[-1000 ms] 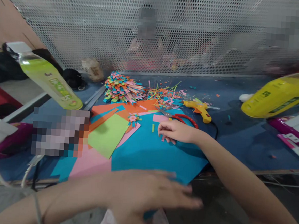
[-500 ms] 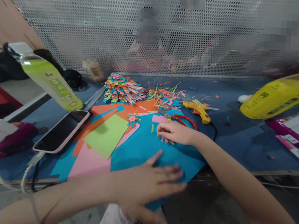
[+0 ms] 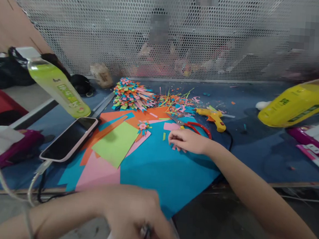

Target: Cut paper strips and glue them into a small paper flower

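Note:
My right hand (image 3: 184, 140) rests on the blue paper sheet (image 3: 147, 169), fingers curled together. A sliver of pink shows at its fingertips; what they hold, if anything, is hidden. Just behind it lie red-handled scissors (image 3: 198, 128) and a small pink paper piece (image 3: 171, 126). My left hand (image 3: 136, 216) is low at the front, past the sheet's near edge and over my lap. Its fingers point down, blurred and partly out of view, with a small dark shiny thing visible among them. A small paper flower (image 3: 143, 127) sits beside the green paper (image 3: 115, 143).
A cone of folded paper strips (image 3: 132, 95) and paper scraps (image 3: 177, 100) lie at the back, near a yellow glue gun (image 3: 212, 117). Left are a phone (image 3: 70, 138) with cable and a green drink bottle (image 3: 58, 85); right, a yellow bottle (image 3: 294, 101). Perforated metal (image 3: 113, 29) stands behind.
My left hand has moved from spread over the blue sheet down toward my lap, its fingers now bent downward. The right hand stays in place on the sheet.

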The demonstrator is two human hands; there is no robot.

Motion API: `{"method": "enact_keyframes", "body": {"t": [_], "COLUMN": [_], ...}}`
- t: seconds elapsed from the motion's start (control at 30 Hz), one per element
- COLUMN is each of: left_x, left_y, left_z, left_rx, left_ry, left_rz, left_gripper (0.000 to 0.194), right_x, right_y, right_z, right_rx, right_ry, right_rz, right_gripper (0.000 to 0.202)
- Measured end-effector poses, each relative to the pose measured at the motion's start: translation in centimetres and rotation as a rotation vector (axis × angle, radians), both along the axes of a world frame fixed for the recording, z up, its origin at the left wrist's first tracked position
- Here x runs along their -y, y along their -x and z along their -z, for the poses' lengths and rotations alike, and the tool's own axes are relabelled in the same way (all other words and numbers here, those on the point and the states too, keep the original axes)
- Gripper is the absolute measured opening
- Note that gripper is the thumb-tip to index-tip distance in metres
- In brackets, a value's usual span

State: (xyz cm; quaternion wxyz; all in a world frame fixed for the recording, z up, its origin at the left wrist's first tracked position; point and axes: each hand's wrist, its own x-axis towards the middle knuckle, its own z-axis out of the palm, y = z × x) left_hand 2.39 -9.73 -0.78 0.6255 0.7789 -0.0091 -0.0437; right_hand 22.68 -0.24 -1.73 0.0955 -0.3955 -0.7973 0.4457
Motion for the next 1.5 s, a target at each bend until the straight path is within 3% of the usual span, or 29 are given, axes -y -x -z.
{"method": "enact_keyframes", "body": {"t": [0.1, 0.13, 0.23, 0.33, 0.4, 0.5, 0.6, 0.67, 0.77, 0.8, 0.87, 0.97, 1.03, 1.1, 1.2, 1.27, 1.37, 1.43, 1.5], "left_x": [-2.2, -3.2, -6.1, -8.1, -8.7, -9.0, -8.8, -8.5, -8.1, -8.1, -8.4, -9.7, -11.0, -12.1, -13.2, -13.5, -13.6, -13.6, -13.7], "left_y": [0.4, 0.4, 0.0, -1.1, -1.6, -1.8, -1.6, -1.4, -1.2, -1.1, -0.5, 0.7, 1.7, 2.8, 4.0, 4.4, 4.6, 4.6, 4.7], "left_z": [-1.3, -1.8, -2.7, -1.7, -0.4, 1.1, 1.5, 1.5, 1.1, 0.8, 0.2, -0.7, -0.9, -0.8, -0.2, 0.2, 0.6, 0.7, 0.9], "left_rx": [0.01, 0.087, 0.328, 0.306, 0.152, -0.151, -0.099, -0.033, -0.029, -0.028, 0.013, 0.207, 0.269, 0.157, -0.239, -0.409, -0.502, -0.515, -0.53], "left_ry": [0.228, 0.331, 0.346, 0.264, 0.209, -0.074, -0.411, -0.554, -0.554, -0.503, -0.381, -0.344, -0.484, -0.737, -1.085, -1.098, -1.028, -1.022, -1.029], "left_rz": [-0.507, -0.606, -0.788, -0.943, -0.96, -0.755, -0.63, -0.579, -0.526, -0.537, -0.635, -0.932, -1.105, -1.246, -1.271, -1.243, -1.185, -1.174, -1.184], "left_gripper": [0.017, 0.016, 0.025, 0.033, 0.038, 0.041, 0.041, 0.039, 0.036, 0.035, 0.03, 0.016, 0.022, 0.036, 0.047, 0.055, 0.057, 0.055, 0.055], "right_x": [-0.1, -0.1, -0.2, -0.4, -0.5, -0.7, -0.4, 0.1, 0.8, 1.0, 1.1, 0.8, 0.6, 0.3, -0.2, -0.8, -1.5, -1.6, -1.2], "right_y": [0.0, 0.0, -0.1, -0.1, -0.1, -0.6, -1.7, -2.5, -2.8, -2.7, -2.5, -2.7, -3.1, -3.4, -3.1, -2.6, -2.2, -2.4, -2.9], "right_z": [0.1, 0.1, 0.2, 0.4, 0.5, 0.2, -1.1, -2.3, -3.8, -4.0, -3.9, -3.2, -2.7, -2.5, -2.2, -1.9, -1.4, -1.6, -2.4], "right_rx": [-0.027, -0.044, -0.083, -0.131, -0.195, -0.317, -0.481, -0.543, -0.36, -0.291, -0.165, -0.099, -0.18, -0.319, -0.475, -0.496, -0.456, -0.431, -0.405], "right_ry": [-0.01, -0.005, 0.016, 0.038, 0.047, 0.03, 0.08, 0.165, 0.503, 0.576, 0.674, 0.755, 0.764, 0.691, 0.422, 0.207, -0.001, -0.018, 0.092], "right_rz": [0.031, 0.033, 0.008, 0.019, 0.057, 0.102, 0.103, -0.067, -0.79, -0.94, -1.047, -0.831, -0.606, -0.428, -0.218, -0.054, 0.144, 0.169, 0.04], "right_gripper": [0.012, 0.014, 0.017, 0.016, 0.016, 0.021, 0.029, 0.033, 0.024, 0.025, 0.031, 0.024, 0.017, 0.016, 0.017, 0.019, 0.016, 0.02, 0.029]}}
